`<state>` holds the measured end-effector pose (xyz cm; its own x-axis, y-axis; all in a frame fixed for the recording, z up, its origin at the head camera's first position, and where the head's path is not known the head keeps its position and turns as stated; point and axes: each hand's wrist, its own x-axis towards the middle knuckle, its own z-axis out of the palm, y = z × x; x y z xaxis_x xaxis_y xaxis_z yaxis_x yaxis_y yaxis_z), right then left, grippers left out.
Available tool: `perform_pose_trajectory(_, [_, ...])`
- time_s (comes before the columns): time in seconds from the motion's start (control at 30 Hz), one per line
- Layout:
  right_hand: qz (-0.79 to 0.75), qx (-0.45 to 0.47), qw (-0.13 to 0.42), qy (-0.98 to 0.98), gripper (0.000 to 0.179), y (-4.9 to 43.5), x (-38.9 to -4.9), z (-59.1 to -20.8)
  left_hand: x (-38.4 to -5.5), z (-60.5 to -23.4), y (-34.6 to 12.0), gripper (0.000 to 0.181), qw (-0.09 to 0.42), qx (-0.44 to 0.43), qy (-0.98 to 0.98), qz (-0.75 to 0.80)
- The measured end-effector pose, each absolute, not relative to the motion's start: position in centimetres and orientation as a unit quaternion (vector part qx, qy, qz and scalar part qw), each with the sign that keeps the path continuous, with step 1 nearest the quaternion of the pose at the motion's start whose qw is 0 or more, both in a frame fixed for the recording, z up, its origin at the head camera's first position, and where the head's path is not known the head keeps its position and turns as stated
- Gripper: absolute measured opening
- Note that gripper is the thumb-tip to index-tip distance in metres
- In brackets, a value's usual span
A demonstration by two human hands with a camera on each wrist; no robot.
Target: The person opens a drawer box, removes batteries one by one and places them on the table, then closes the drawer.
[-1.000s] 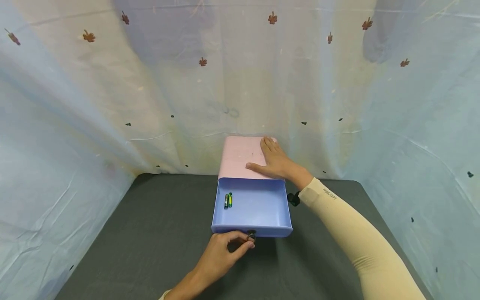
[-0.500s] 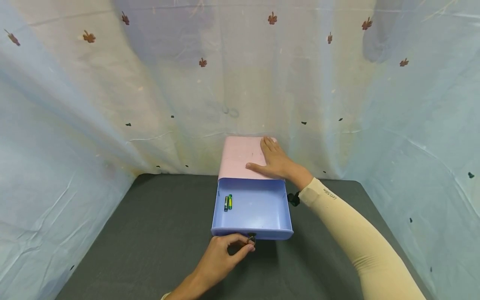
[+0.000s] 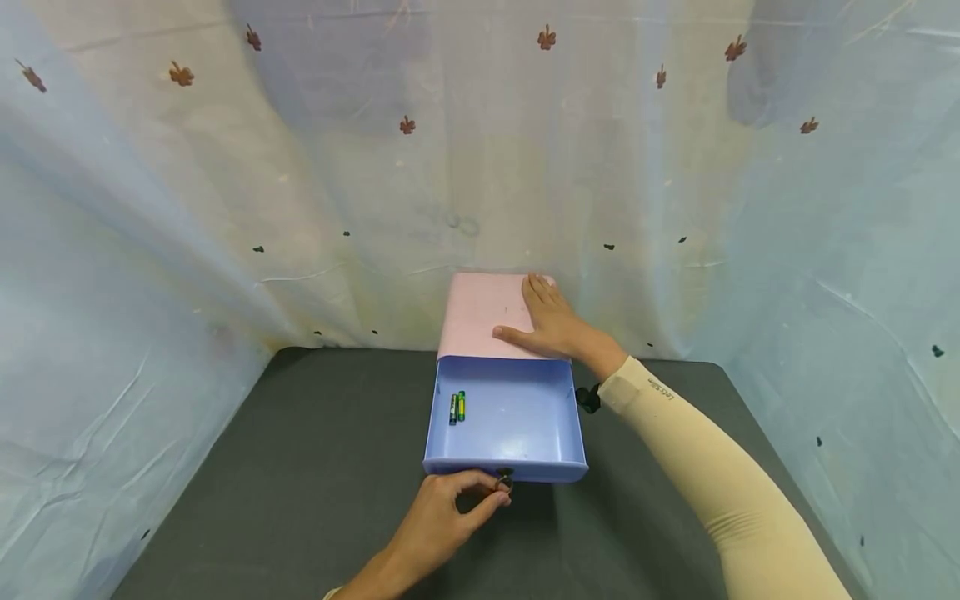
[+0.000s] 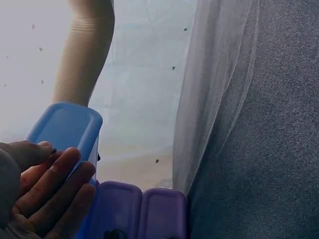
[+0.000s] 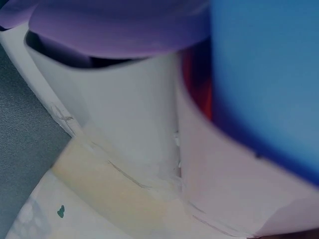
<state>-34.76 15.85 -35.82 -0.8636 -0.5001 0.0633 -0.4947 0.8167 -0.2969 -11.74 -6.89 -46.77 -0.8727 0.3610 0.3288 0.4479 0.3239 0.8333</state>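
Observation:
A blue drawer (image 3: 517, 421) projects from a pink cabinet (image 3: 478, 312), its inside facing up to the head camera. Two small batteries, one dark green (image 3: 453, 409) and one yellow-green (image 3: 461, 406), lie side by side at its left. My left hand (image 3: 435, 518) pinches the dark ring pull (image 3: 506, 478) on the drawer front between thumb and forefinger; in the left wrist view, its other fingers are extended. On the cabinet top, my right hand (image 3: 552, 323) rests flat with fingers spread. The right wrist view does not show that hand.
Two purple drawers (image 4: 117, 206) stand below the blue one in the left wrist view. A dark grey table (image 3: 337, 467) carries the cabinet. Right behind it hangs a pale curtain (image 3: 375, 183) with leaf prints. A dark object (image 3: 588, 397) sticks out at the cabinet's right.
The left hand has drawn the blue drawer slightly farther out toward me. The batteries have shifted toward me with it. The right hand stays in place on the pink top.

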Motion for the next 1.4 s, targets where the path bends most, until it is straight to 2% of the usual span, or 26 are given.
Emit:
perform_pose_trajectory(0.67, [-0.15,-0.261,0.005,0.954,0.119,15.8,-34.9,-36.0,-11.7,-47.2,-6.7,0.005,0.078,-0.265,-0.813,-0.512])
perform_pose_trajectory(0.97, [-0.146,-0.262,0.005,0.954,0.118,15.8,-35.1,-36.2,-11.6,-47.1,-7.3,0.01,0.095,-0.26,-0.833,-0.478])
perform_pose_trajectory(1.4, [-0.155,-0.268,0.003,0.951,0.119,15.9,-34.9,-36.0,-11.1,-45.7,-8.8,0.006,0.111,-0.255,-0.847,-0.453])
